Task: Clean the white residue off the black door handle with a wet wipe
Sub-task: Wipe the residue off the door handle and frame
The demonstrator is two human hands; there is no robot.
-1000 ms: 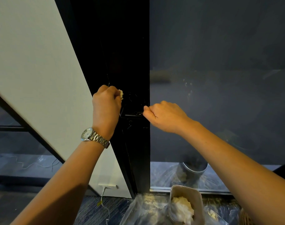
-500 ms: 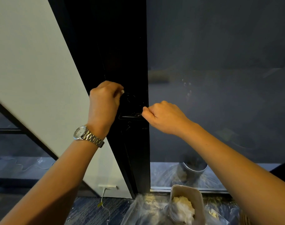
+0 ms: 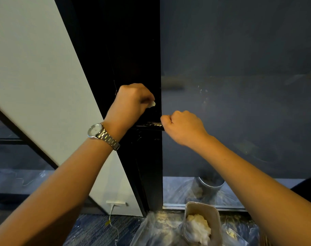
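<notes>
Black door handle [image 3: 152, 125] juts level from dark door [image 3: 133, 50], white streaks on top. Our right hand [image 3: 184, 127] clenched around handle's right end. Our left hand [image 3: 131, 102] fisted above handle, pinching wipe [image 3: 152, 104]; only small white corner pokes out, pressed near door face just above handle. Steel watch [image 3: 101, 134] on left wrist. On floor below, plastic tub [image 3: 202, 222] with crumpled white wads.
</notes>
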